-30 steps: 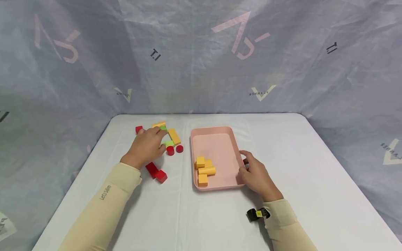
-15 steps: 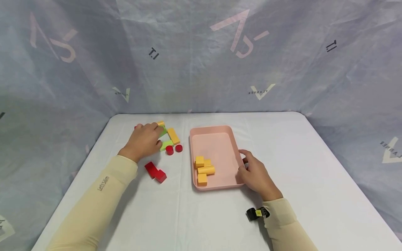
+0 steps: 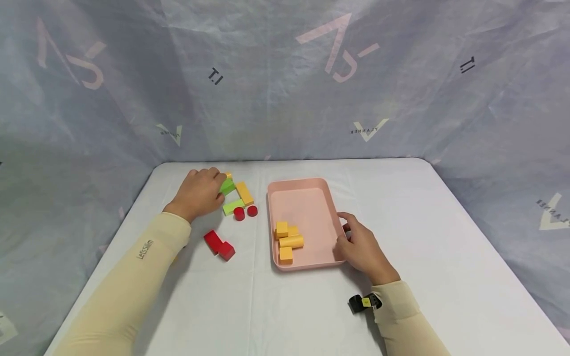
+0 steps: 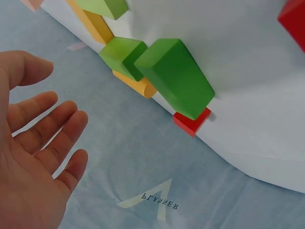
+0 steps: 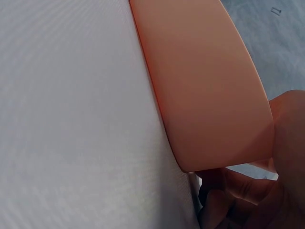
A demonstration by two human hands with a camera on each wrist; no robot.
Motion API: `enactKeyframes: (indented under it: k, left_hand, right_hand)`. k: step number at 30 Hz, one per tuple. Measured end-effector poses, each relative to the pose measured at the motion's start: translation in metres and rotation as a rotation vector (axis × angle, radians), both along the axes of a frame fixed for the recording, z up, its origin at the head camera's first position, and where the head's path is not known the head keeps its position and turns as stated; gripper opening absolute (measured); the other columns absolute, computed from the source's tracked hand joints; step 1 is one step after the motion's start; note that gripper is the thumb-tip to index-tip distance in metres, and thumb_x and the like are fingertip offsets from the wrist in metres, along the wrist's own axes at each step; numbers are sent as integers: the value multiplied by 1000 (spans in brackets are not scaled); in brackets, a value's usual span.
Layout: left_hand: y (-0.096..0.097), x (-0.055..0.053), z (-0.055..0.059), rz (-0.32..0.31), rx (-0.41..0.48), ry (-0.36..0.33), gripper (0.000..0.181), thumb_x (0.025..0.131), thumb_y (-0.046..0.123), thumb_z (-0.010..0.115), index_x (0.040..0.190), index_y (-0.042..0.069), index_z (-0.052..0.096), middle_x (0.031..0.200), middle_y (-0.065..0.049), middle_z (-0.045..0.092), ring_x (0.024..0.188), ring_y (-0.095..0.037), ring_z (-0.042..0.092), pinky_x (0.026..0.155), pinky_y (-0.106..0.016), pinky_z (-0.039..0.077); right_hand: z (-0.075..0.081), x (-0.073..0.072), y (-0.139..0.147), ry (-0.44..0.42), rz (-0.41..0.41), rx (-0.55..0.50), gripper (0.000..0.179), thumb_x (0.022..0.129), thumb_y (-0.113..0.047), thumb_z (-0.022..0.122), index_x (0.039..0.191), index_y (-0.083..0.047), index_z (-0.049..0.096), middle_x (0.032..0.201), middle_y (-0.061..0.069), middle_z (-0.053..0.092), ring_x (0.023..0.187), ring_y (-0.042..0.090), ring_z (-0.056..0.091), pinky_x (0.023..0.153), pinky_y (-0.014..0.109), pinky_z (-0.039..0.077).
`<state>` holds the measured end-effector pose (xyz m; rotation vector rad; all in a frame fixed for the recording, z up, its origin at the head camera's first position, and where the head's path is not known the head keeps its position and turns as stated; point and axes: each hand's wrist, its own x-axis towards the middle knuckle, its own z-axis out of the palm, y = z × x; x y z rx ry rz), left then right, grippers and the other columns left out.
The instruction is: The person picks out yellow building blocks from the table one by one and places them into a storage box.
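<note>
My left hand [image 3: 199, 192] hovers over the blocks at the table's far left, fingers apart and loosely bent, holding nothing. Near it lie a dark green block [image 4: 176, 78], a lighter green block [image 4: 121, 55], a yellow cylinder [image 4: 138, 86] and a small red block [image 4: 192, 122]; the hand partly hides this group in the head view. My right hand [image 3: 367, 249] grips the right side of a pink tray [image 3: 307, 202], thumb at the rim and fingers around the outside. Several yellow blocks [image 3: 286, 255] lie in the tray's near left part.
Between left hand and tray are a yellow oblong block [image 3: 244, 193], a light green block [image 3: 233, 206] and two red cylinders [image 3: 239, 214]. Two red blocks [image 3: 213, 241] sit nearer. Something yellow [image 3: 175, 259] shows beside the left sleeve. A black strapped device [image 3: 365, 302] is at the right wrist.
My left hand has shifted left and slightly farther away, uncovering more of the green blocks and covering the small red one. The right hand and the tray stay in place.
</note>
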<state>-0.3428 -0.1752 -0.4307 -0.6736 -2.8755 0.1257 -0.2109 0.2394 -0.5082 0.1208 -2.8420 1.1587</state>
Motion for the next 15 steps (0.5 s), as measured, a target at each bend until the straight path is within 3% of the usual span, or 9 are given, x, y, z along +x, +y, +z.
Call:
enactKeyframes:
  k: [9,15]
  left_hand:
    - [3,-8,6,31,-33,-44,50,94,26,68,138,3,60,129,-16,62,118,-35,59,105,-57,44]
    - [0,-15,1,66,-38,-83,50,96,27,67,139,2,59,130,-18,61,119,-36,58,106,-57,43]
  right_hand:
    - [0,-1,2,3,1,-7,60,95,-11,52,154,-16,42,110,8,67,76,15,63,66,32,51]
    - [-2,-1,1,-4,-1,-14,60,95,-10,53,154,-17,43,110,8,67,77,15,63,67,33,51]
